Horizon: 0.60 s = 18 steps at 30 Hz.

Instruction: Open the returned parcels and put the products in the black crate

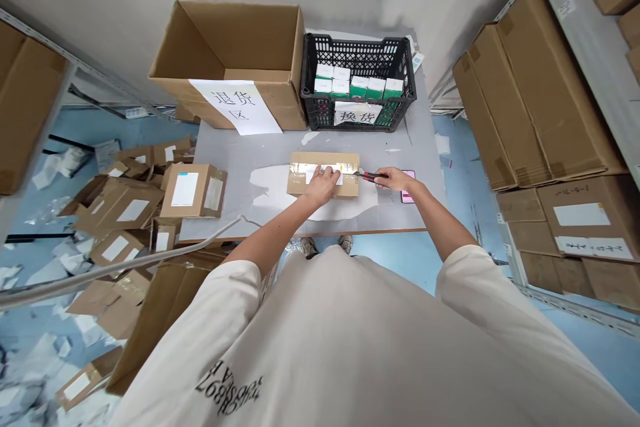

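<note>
A small taped cardboard parcel (pixel 305 168) with a white label lies in the middle of the grey table (pixel 250 167). My left hand (pixel 323 183) lies flat on top of it, fingers spread over the label. My right hand (pixel 395 179) is closed round a red-and-black box cutter (pixel 369 175). The cutter's tip touches the parcel's right end.
A large open carton (pixel 235 60) with a paper sign and a black crate (pixel 360 57) of green-and-white boxes stand at the table's back. A pink phone (pixel 409 196) lies by my right hand. Parcels (pixel 193 190) pile up left. Cartons (pixel 530 93) fill the shelving on the right.
</note>
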Each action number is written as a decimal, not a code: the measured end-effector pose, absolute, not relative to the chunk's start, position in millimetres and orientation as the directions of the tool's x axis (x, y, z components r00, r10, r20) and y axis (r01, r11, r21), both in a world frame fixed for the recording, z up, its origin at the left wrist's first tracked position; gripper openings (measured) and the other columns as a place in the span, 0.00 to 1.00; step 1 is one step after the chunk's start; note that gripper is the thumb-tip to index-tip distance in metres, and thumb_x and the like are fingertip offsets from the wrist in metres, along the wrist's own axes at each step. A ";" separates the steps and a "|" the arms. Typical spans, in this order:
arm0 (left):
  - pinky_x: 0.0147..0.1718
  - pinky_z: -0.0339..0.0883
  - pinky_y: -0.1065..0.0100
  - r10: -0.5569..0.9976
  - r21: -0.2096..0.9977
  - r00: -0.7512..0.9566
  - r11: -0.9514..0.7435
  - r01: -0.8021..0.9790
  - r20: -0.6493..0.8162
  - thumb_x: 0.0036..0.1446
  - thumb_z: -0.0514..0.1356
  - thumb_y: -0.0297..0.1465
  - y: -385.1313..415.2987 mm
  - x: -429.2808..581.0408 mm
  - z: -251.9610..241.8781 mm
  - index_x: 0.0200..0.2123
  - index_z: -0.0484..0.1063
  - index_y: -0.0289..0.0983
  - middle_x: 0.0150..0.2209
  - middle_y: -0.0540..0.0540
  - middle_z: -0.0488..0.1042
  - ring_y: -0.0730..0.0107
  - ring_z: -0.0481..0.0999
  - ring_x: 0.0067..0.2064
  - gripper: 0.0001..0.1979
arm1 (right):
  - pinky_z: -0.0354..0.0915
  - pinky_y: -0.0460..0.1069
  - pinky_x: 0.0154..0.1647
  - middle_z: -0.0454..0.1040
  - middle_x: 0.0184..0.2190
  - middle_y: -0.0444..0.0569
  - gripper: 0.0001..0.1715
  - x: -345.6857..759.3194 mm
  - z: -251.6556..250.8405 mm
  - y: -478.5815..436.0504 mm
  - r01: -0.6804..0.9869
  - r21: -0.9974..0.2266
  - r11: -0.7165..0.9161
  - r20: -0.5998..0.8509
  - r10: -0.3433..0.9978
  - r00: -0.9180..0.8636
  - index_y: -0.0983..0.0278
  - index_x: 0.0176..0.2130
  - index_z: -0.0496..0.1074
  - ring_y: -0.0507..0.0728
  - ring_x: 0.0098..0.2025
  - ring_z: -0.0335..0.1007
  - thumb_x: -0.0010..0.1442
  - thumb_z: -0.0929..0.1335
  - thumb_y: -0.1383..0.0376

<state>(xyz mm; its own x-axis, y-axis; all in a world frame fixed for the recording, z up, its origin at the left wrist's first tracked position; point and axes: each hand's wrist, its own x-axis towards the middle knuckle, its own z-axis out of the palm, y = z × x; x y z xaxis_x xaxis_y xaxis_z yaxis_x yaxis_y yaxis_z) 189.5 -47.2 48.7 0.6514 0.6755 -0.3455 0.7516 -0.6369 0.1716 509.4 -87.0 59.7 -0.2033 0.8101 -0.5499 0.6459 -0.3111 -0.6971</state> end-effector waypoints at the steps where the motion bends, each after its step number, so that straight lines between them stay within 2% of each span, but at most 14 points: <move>1: 0.84 0.43 0.42 0.674 0.173 0.650 -0.636 0.752 -0.349 0.61 0.73 0.33 -46.9 189.4 48.8 0.76 0.61 0.37 0.71 0.29 0.70 0.41 0.77 0.70 0.44 | 0.65 0.46 0.35 0.76 0.28 0.42 0.18 507.8 59.0 -86.9 0.656 -0.693 -0.301 -0.538 0.821 -0.191 0.60 0.37 0.75 0.54 0.33 0.71 0.70 0.74 0.49; 5: 0.84 0.43 0.41 0.669 0.174 0.664 -0.649 0.741 -0.333 0.61 0.73 0.34 -46.2 187.8 47.7 0.76 0.61 0.38 0.71 0.29 0.70 0.41 0.79 0.68 0.44 | 0.65 0.46 0.37 0.76 0.28 0.41 0.17 502.9 58.0 -89.4 0.677 -0.677 -0.289 -0.528 0.831 -0.173 0.60 0.38 0.77 0.54 0.33 0.71 0.70 0.74 0.50; 9: 0.83 0.45 0.39 0.670 0.190 0.672 -0.649 0.736 -0.315 0.61 0.73 0.34 -47.7 185.6 46.9 0.77 0.61 0.42 0.71 0.31 0.70 0.41 0.79 0.67 0.44 | 0.63 0.46 0.33 0.76 0.28 0.41 0.18 502.3 59.8 -92.3 0.651 -0.685 -0.329 -0.558 0.811 -0.177 0.60 0.39 0.77 0.53 0.30 0.68 0.73 0.73 0.50; 12: 0.83 0.44 0.39 0.677 0.203 0.666 -0.638 0.743 -0.313 0.61 0.74 0.34 -48.9 185.5 46.2 0.76 0.62 0.39 0.70 0.29 0.70 0.39 0.79 0.67 0.44 | 0.62 0.46 0.29 0.79 0.28 0.44 0.21 503.5 60.2 -94.7 0.587 -0.701 -0.405 -0.611 0.765 -0.202 0.61 0.40 0.78 0.53 0.29 0.70 0.72 0.75 0.47; 15: 0.83 0.44 0.39 0.692 0.208 0.650 -0.618 0.758 -0.314 0.60 0.74 0.33 -48.3 187.9 45.0 0.75 0.62 0.39 0.70 0.29 0.71 0.39 0.82 0.64 0.44 | 0.64 0.46 0.27 0.82 0.29 0.46 0.27 505.9 54.5 -103.6 0.505 -0.722 -0.473 -0.646 0.722 -0.246 0.62 0.41 0.79 0.53 0.29 0.73 0.67 0.79 0.41; 18: 0.82 0.47 0.38 0.707 0.198 0.634 -0.604 0.772 -0.314 0.60 0.75 0.32 -45.6 191.5 45.0 0.75 0.62 0.39 0.70 0.29 0.71 0.39 0.84 0.62 0.44 | 0.64 0.46 0.25 0.84 0.30 0.47 0.34 510.6 42.6 -122.9 0.462 -0.723 -0.514 -0.673 0.676 -0.300 0.62 0.40 0.81 0.54 0.28 0.76 0.58 0.83 0.36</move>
<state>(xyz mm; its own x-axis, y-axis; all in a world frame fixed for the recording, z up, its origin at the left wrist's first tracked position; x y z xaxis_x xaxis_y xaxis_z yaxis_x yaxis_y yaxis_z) 191.5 -45.6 45.0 0.6335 0.7071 -0.3141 0.7721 -0.6038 0.1981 510.6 -122.9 42.6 -0.2998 0.6764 -0.6728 0.4619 -0.5141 -0.7227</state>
